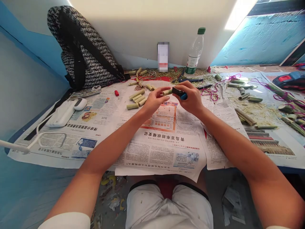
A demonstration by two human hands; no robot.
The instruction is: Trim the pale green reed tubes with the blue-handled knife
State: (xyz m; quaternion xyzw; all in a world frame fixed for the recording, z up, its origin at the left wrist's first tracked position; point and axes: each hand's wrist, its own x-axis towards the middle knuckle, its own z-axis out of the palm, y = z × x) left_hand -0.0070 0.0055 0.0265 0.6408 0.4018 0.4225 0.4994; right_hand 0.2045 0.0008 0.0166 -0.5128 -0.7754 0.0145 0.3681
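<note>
My left hand (153,101) pinches a short pale-green stalk piece (166,92) by its end, above the newspaper (152,140) that covers the table. My right hand (190,98) is closed round a small black tool with a blue tip (179,93), whose end meets the stalk piece. Both hands are held just above the middle of the table, a little beyond a red printed chart on the paper. Several cut stalk pieces (137,100) lie in a loose group to the left of my left hand.
A patterned black-and-white bag (83,51) leans against the wall at back left. A plastic bottle (194,54) stands at the back. A white device and mouse (69,109) lie left. Stalks, shavings and purple string (252,95) clutter the right, near a blue-and-red power tool (289,79).
</note>
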